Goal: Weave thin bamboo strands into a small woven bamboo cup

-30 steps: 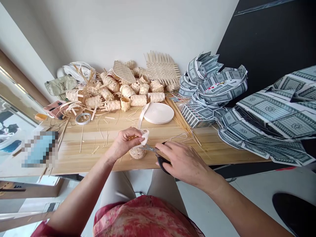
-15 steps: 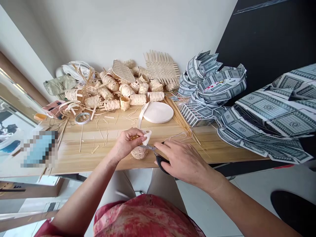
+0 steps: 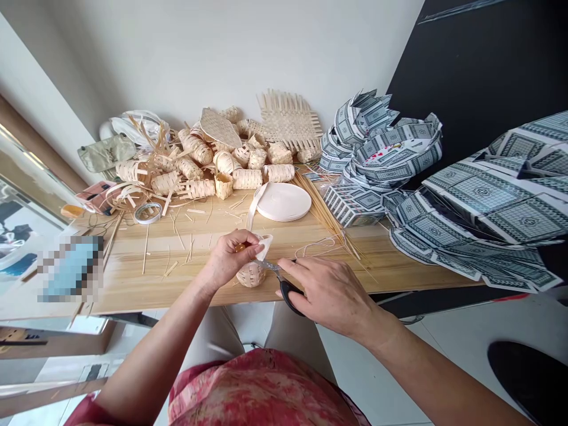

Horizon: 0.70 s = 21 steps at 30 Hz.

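Between the thumb and fingers of my left hand (image 3: 233, 257) is pinched a white ribbon (image 3: 265, 245), folded over at its end. The ribbon runs back to a flat white roll (image 3: 284, 202) on the table. My right hand (image 3: 331, 290) is closed around the black handles of a pair of scissors (image 3: 290, 294), whose blades point left and meet the ribbon just below my left thumb. Under the blades stands a small woven basket (image 3: 251, 275), its top partly hidden by my left hand.
Several woven cylinders (image 3: 247, 178) are heaped at the back, beside a flat woven mat (image 3: 290, 121). A tape roll (image 3: 148, 213) lies at left among loose strips. Thin sticks (image 3: 326, 207) and folded playing-card constructions (image 3: 479, 204) occupy the right side.
The scissor blades look more closed together now, still at the ribbon's edge. Both hands keep nearly the same place.
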Each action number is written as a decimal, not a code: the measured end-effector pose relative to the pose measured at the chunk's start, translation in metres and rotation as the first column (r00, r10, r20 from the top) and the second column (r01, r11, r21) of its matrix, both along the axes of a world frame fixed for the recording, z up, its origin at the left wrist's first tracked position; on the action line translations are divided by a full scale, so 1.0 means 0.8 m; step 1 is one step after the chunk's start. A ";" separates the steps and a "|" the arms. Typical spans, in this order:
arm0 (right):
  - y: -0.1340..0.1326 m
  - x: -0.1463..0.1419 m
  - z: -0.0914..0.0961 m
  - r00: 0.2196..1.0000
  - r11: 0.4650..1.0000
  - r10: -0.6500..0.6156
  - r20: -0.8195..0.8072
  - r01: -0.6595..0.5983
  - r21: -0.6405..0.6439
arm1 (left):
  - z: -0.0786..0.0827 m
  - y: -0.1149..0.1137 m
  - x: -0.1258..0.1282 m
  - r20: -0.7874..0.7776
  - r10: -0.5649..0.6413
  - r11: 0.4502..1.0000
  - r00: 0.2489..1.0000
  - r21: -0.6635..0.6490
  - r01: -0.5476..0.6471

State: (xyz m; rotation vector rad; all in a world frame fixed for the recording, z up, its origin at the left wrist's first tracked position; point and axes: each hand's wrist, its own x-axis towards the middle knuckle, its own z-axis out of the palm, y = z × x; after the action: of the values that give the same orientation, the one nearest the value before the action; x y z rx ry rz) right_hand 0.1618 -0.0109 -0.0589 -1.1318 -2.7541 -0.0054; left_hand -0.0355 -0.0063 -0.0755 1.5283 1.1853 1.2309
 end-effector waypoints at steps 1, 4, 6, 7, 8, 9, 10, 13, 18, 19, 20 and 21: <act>0.000 0.000 0.000 1.000 1.000 0.003 -0.003 -0.003 0.009 | 0.000 0.000 0.000 0.003 0.001 1.000 1.000 -0.002 -0.001; 0.000 0.001 0.000 1.000 0.999 0.013 -0.005 -0.012 0.031 | 0.000 0.000 0.001 0.012 0.000 1.000 1.000 -0.002 0.000; 0.000 0.001 0.000 1.000 0.999 0.020 -0.007 -0.020 0.040 | -0.001 0.000 0.001 0.013 0.001 1.000 1.000 -0.002 -0.001; -0.001 0.001 0.001 1.000 0.999 0.024 -0.007 -0.024 0.043 | -0.001 0.000 0.001 0.010 0.004 1.000 1.000 -0.002 -0.004; -0.001 0.001 0.001 1.000 0.999 0.027 -0.002 -0.027 0.042 | -0.001 0.000 0.001 0.006 0.008 1.000 1.000 0.000 -0.008; -0.002 0.001 0.002 1.000 0.999 0.029 0.006 -0.029 0.036 | -0.002 -0.001 0.001 0.000 0.014 1.000 1.000 0.004 -0.014; -0.003 0.002 0.003 0.999 0.999 0.029 0.020 -0.030 0.025 | -0.002 -0.001 0.001 -0.007 0.019 1.000 1.000 0.011 -0.019; -0.004 0.002 0.008 0.997 1.000 0.003 0.078 -0.001 -0.029 | -0.002 -0.001 0.001 -0.036 0.032 0.999 0.999 0.043 -0.030; -0.006 0.003 0.022 0.990 0.994 -0.034 0.135 0.047 -0.095 | -0.002 -0.002 0.003 -0.062 0.015 0.997 0.998 0.074 -0.010; -0.006 0.003 0.024 0.989 0.994 -0.036 0.143 0.051 -0.100 | -0.002 -0.002 0.003 -0.063 0.012 0.997 0.998 0.073 -0.007; -0.006 0.002 0.026 0.988 0.993 -0.037 0.150 0.053 -0.103 | -0.002 -0.003 0.003 -0.062 0.010 0.997 0.998 0.071 -0.006; -0.006 0.002 0.027 0.988 0.993 -0.037 0.153 0.053 -0.104 | -0.002 -0.003 0.003 -0.061 0.009 0.998 0.998 0.068 -0.005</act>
State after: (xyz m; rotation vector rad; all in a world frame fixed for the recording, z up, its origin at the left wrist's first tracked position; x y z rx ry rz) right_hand 0.1630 -0.0158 -0.0376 -1.2702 -2.8918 0.0552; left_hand -0.0327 -0.0088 -0.0772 1.6236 1.2000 1.2487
